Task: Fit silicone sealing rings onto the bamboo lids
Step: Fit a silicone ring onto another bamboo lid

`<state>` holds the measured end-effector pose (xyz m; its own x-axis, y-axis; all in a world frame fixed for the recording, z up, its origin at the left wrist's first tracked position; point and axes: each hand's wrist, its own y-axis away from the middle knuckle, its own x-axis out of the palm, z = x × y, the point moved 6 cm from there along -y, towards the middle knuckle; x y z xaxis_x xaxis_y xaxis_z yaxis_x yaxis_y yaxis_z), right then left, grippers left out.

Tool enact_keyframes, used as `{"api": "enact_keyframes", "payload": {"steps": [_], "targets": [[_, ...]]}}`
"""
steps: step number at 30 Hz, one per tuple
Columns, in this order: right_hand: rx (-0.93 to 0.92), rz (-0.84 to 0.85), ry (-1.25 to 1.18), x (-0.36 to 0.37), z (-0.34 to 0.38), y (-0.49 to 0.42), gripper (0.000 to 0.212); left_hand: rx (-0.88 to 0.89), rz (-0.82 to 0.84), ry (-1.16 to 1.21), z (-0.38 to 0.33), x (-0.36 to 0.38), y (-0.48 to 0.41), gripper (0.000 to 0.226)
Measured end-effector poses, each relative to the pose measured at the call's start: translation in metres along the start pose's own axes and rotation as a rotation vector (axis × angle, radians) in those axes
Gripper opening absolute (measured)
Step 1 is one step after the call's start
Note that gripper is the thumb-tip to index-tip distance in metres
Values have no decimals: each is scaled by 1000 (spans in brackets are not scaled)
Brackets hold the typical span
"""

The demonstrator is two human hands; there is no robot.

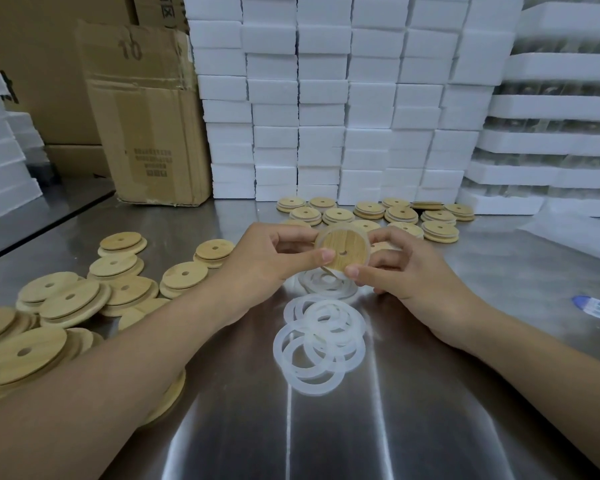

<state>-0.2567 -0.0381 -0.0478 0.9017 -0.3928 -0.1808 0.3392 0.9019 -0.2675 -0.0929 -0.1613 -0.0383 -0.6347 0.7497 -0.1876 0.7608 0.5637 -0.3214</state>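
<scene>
While the left hand [267, 258] and right hand [406, 271] pinch one bamboo lid [347, 245] at mid-frame, a silicone ring [319, 240] shows along its rim. The lid seems light and rigid, the ring soft and stretchy, so hold by the edges.

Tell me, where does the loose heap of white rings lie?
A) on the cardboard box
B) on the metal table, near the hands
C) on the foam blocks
B: the silicone rings lie heaped on the steel table, just nearer than the bamboo lid that the left hand and right hand hold.
</scene>
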Motion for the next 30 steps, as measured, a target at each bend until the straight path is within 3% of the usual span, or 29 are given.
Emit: {"api": "enact_keyframes", "payload": {"steps": [3, 7, 13, 17, 19, 23, 30], "targets": [[-50, 58, 36, 5, 2, 0, 24, 4, -34, -64, -2, 0, 1, 30], [-105, 12, 41, 3, 5, 1, 14, 23, -163, -234, -1, -2, 2, 26], [-105, -11, 56, 2, 9, 3, 7, 24, -15, -394, 0, 5, 3, 33], [-30, -25, 61, 0, 7, 3, 8, 25, 28, -331, -1, 8, 1, 25], [24, -10, -17, -1, 6, 3, 3, 9, 32, -255, -1, 7, 1, 22], [124, 24, -180, -3, 3, 3, 11, -7, 54, -187, -4, 12, 1, 20], [81, 62, -93, 0, 6, 5, 18, -5, 41, -270, -1, 11, 2, 18]]}}
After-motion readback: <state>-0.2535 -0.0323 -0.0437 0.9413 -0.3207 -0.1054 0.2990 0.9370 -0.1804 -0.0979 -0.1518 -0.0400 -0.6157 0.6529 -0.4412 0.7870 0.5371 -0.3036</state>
